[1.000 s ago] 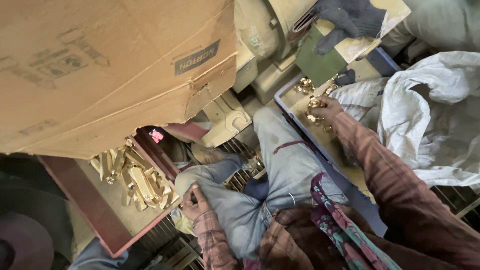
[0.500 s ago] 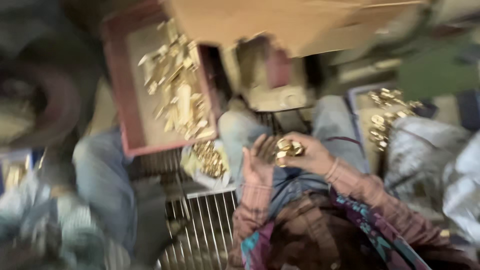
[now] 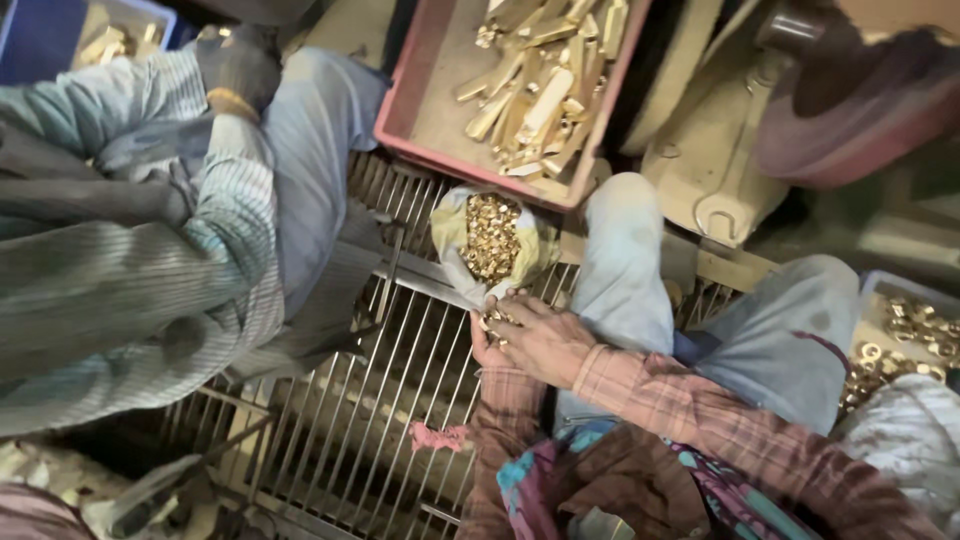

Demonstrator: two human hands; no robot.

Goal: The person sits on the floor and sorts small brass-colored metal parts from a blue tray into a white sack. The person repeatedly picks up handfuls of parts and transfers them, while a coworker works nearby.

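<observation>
My two hands are pressed together just below an open cloth bag point(image 3: 452, 228) full of small brass nuts point(image 3: 492, 236), which lies on a metal grate. My right hand point(image 3: 545, 340), in a plaid sleeve, lies over my left hand point(image 3: 482, 350). A few brass nuts point(image 3: 497, 319) show between the fingers, close to the bag's mouth. My knee in blue jeans point(image 3: 625, 260) is just right of the bag.
A red tray point(image 3: 440, 160) of long brass pieces point(image 3: 540, 90) stands beyond the bag. A co-worker in a striped shirt point(image 3: 130, 270) sits at left. A blue tray of brass rings point(image 3: 905, 335) and a white sack point(image 3: 900, 440) are at right. A dark red wheel point(image 3: 850, 110) stands at the far right.
The view has swung left. My hands, with brass nuts in them, have come down from over my lap to the mouth of the bag.
</observation>
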